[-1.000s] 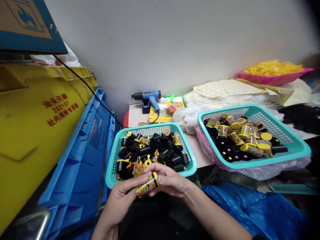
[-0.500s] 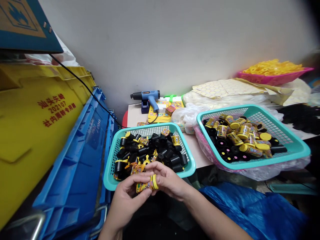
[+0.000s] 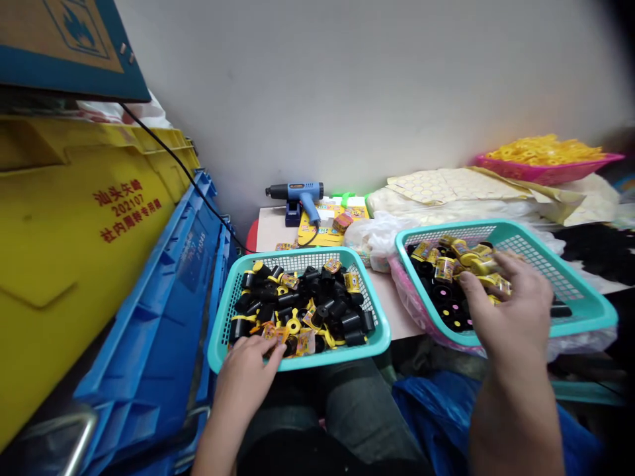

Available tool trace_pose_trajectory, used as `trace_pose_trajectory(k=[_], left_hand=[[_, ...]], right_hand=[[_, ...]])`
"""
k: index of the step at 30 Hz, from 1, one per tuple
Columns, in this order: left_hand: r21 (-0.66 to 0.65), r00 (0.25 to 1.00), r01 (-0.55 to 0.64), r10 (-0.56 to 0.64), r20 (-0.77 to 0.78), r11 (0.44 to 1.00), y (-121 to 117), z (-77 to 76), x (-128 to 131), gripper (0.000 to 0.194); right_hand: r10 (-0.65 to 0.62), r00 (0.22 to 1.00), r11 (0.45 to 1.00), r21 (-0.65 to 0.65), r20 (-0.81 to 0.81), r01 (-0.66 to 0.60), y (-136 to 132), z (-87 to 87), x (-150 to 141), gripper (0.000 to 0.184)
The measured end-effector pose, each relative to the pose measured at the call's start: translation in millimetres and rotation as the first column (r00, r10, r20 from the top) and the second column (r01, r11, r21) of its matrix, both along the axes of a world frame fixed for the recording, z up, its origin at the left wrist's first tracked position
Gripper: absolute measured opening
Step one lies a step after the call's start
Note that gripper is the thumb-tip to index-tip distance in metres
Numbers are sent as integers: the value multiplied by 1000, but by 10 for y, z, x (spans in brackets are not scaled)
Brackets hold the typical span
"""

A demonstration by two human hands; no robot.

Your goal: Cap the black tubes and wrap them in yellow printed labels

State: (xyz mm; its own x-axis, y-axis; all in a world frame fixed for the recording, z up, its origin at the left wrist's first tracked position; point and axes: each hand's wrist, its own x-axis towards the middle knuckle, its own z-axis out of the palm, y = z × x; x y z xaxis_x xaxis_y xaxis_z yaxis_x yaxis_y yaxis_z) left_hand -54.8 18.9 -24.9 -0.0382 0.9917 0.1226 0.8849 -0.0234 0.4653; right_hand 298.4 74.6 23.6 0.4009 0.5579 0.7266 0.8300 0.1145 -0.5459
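Note:
My left hand (image 3: 251, 367) reaches over the near rim of the left turquoise basket (image 3: 317, 363), fingers stretched out and touching orange printed wrappers (image 3: 274, 332). Black plastic cylinders (image 3: 350, 320) and yellow ring-shaped pieces (image 3: 294, 324) fill this basket. Over the right turquoise basket (image 3: 570, 281), my right hand (image 3: 518, 301) is open with thumb and fingers apart. Just at its fingers is a blurred yellow-lidded small canister (image 3: 482, 266); whether they touch I cannot tell. Other yellow-capped printed canisters (image 3: 444, 269) lie around it, partly hidden by the hand.
A blue heat gun (image 3: 300, 193) sits behind the left basket, near a yellow printed carton (image 3: 322, 231). Blue crates (image 3: 163, 297) and a yellow crate (image 3: 74, 225) stack up at left. A pink tray (image 3: 550, 172) of yellow parts stands at back right.
My hands have moved apart from the printed canister they held together. The right hand went right, over the right basket; the left went down to the left basket's wrappers.

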Motion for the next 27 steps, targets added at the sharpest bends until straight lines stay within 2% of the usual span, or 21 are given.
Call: trace_pose_trajectory(k=[2, 4, 7, 9, 10, 12, 13, 14, 15, 16, 18, 19, 20, 22, 24, 25, 27], left_hand=[[-39, 1000, -16, 17, 7, 999, 9, 4, 31, 22], [-66, 995, -44, 50, 90, 997, 11, 28, 56, 17], [-42, 955, -24, 35, 295, 999, -11, 48, 46, 10], [150, 937, -55, -1, 348, 987, -51, 35, 34, 10], [285, 944, -81, -19, 330, 955, -77, 22, 36, 11], [530, 972, -98, -34, 233, 843, -131, -8, 62, 19], [606, 983, -83, -36, 181, 791, -155, -23, 81, 24], [650, 989, -63, -41, 143, 757, -174, -37, 102, 28], [669, 991, -52, -43, 125, 742, -188, -49, 119, 30], [668, 990, -55, -47, 133, 742, -198, -59, 130, 31], [605, 967, -87, -79, 243, 792, -207, -78, 129, 28], [546, 929, -127, -93, 357, 828, -207, -86, 118, 25], [462, 861, -177, -90, 500, 869, -203, -94, 103, 25], [229, 637, -236, -28, 770, 944, -188, -108, 70, 31], [17, 409, -214, 74, 910, 977, -164, -113, 41, 42], [-48, 337, -186, 110, 935, 981, -150, -112, 27, 47], [-102, 273, -159, 143, 952, 982, -123, -102, -2, 52]], right_hand=[[122, 993, 992, -45, 8, -121, 67, -66, -118, 47], [272, 962, 957, -110, 11, -269, 68, -140, -368, 36], [481, 869, 845, -202, -117, -495, -11, -200, -808, 27], [574, 741, 699, -263, -349, -665, -78, -205, -1086, 26], [590, 639, 587, -281, -494, -760, -106, -203, -1218, 29], [530, 369, 308, -232, -764, -922, -144, -204, -1472, 37], [470, 249, 200, -173, -847, -964, -151, -209, -1589, 40], [423, 162, 135, -114, -892, -984, -151, -217, -1695, 41], [399, 110, 114, -70, -910, -991, -145, -227, -1786, 42], [397, 92, 120, -47, -913, -992, -135, -237, -1857, 42], [446, 114, 154, -50, -888, -987, -113, -249, -1939, 39], [488, 134, 159, -64, -863, -985, -105, -249, -1951, 36], [534, 152, 148, -85, -832, -985, -101, -246, -1951, 34], [625, 185, 107, -152, -759, -983, -106, -233, -1932, 32], [682, 207, 72, -218, -701, -973, -125, -219, -1920, 32], [697, 213, 58, -242, -685, -969, -137, -214, -1922, 32], [722, 210, 32, -271, -660, -962, -158, -211, -1942, 32]])
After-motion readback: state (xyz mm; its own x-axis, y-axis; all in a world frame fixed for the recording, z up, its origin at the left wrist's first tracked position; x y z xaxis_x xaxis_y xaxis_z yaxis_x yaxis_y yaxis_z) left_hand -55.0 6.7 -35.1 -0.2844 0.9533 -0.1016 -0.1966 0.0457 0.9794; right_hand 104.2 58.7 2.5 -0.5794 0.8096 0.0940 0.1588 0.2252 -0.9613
